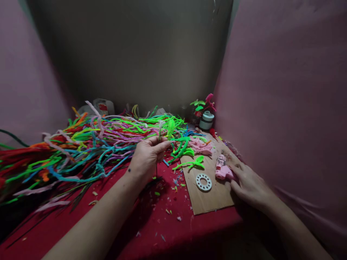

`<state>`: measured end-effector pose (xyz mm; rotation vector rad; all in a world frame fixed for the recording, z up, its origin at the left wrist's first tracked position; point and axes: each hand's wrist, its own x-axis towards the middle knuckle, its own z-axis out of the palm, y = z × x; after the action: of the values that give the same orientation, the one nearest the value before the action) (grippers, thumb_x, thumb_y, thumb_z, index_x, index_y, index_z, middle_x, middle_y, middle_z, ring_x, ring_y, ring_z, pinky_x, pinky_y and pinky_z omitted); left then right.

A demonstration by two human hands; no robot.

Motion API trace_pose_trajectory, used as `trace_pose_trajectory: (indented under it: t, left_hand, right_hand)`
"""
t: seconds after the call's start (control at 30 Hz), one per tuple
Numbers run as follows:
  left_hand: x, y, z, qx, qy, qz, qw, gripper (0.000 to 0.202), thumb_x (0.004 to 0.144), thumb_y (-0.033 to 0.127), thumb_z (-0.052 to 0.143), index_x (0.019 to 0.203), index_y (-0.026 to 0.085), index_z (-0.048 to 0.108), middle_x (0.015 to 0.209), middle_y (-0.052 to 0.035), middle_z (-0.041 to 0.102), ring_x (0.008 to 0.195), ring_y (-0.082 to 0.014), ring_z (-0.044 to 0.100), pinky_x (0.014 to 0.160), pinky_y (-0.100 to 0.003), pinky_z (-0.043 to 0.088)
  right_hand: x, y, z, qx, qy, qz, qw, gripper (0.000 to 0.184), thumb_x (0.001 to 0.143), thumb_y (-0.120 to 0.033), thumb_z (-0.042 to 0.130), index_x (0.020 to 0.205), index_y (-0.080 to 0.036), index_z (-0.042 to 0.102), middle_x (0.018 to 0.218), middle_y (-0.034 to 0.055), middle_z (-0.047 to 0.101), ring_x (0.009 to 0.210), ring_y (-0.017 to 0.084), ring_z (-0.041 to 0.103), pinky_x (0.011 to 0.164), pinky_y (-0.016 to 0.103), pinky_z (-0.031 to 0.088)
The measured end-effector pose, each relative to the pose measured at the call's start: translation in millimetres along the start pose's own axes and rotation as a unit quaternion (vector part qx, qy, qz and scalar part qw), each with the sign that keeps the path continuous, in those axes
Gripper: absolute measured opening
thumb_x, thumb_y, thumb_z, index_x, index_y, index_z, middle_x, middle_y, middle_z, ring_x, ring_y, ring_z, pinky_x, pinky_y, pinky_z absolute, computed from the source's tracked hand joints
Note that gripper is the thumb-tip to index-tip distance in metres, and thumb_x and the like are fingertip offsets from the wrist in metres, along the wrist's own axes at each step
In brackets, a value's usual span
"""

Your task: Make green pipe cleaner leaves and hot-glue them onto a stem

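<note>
My left hand (148, 156) is closed in a pinch over the red cloth. Between its thumb and fingers is a thin dark stem with a white fuzzy tip (161, 124). A bright green pipe-cleaner loop (171, 127) shows just beyond the fingertips; I cannot tell whether it is attached. On the right, my right hand (248, 184) has its fingers around the handle of a pink glue gun (222, 169), which rests on a wooden board (202, 206). A white ring with holes (204, 182) and a green pipe-cleaner sprig (195, 163) lie on the board beside it.
A large heap of coloured pipe cleaners (89, 144) spreads across the left and back of the red cloth (162, 234). Pink pipe-cleaner pieces (200, 146) lie on the board's far part. A lidded jar (206, 121) stands behind, near the pink side wall (284, 90). Fuzz scraps dot the cloth.
</note>
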<state>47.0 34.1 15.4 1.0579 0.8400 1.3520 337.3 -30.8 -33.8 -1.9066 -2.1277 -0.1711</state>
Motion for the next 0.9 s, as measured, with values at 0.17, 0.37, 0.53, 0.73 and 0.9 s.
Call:
trace_pose_trajectory:
  t: [0.17, 0.37, 0.53, 0.73, 0.9]
  left_hand:
    - [-5.9, 1.3, 7.8, -0.011, -0.028, -0.042, 0.999, 0.021, 0.062, 0.021, 0.074, 0.071, 0.013, 0.056, 0.052, 0.0064, 0.044, 0.039, 0.0004, 0.028, 0.038, -0.017, 0.015]
    - [-15.0, 0.9, 15.9, -0.022, -0.082, -0.069, 0.994, 0.020, 0.062, 0.022, 0.074, 0.068, 0.013, 0.057, 0.050, 0.0068, 0.041, 0.039, -0.0001, 0.029, 0.039, -0.017, 0.016]
    - [-15.1, -6.4, 15.3, -0.034, -0.104, -0.087, 0.990, 0.021, 0.064, 0.025, 0.073, 0.075, 0.012, 0.061, 0.053, 0.0049, 0.045, 0.039, 0.0003, 0.028, 0.039, -0.017, 0.016]
    - [-15.0, -7.1, 15.6, -0.029, -0.126, -0.088, 0.988, 0.021, 0.068, 0.026, 0.071, 0.081, 0.012, 0.063, 0.066, -0.0002, 0.055, 0.044, -0.0001, 0.034, 0.041, -0.016, 0.020]
    - [-15.4, 0.4, 17.1, 0.011, -0.112, -0.043, 0.993, 0.024, 0.074, 0.037, 0.064, 0.086, 0.017, 0.060, 0.074, 0.0011, 0.055, 0.045, -0.0014, 0.031, 0.041, -0.018, 0.020]
  right_hand:
    - [15.3, -39.6, -27.5, 0.208, 0.070, -0.057, 0.974, 0.026, 0.078, -0.028, 0.053, 0.098, -0.021, 0.068, 0.101, 0.0117, 0.061, 0.092, 0.025, 0.056, 0.079, 0.040, 0.044]
    - [57.9, -115.5, -21.3, 0.710, -0.038, 0.007, 0.703, 0.019, 0.072, -0.030, 0.066, 0.087, -0.019, 0.070, 0.062, -0.0001, 0.057, 0.053, 0.010, 0.047, 0.052, 0.025, 0.039]
    - [73.1, -134.0, -15.4, 0.822, -0.092, -0.007, 0.562, 0.010, 0.065, -0.022, 0.071, 0.068, -0.014, 0.067, 0.056, -0.0028, 0.050, 0.050, 0.006, 0.040, 0.048, 0.021, 0.033]
    - [72.2, -134.1, -12.4, 0.853, -0.111, 0.023, 0.510, 0.013, 0.061, -0.017, 0.072, 0.071, -0.012, 0.068, 0.062, -0.0013, 0.056, 0.053, 0.006, 0.046, 0.051, 0.020, 0.036]
    - [75.0, -130.9, -11.5, 0.847, -0.081, 0.041, 0.523, 0.014, 0.061, -0.020, 0.074, 0.070, -0.014, 0.066, 0.062, -0.0020, 0.057, 0.051, 0.006, 0.047, 0.049, 0.021, 0.036]
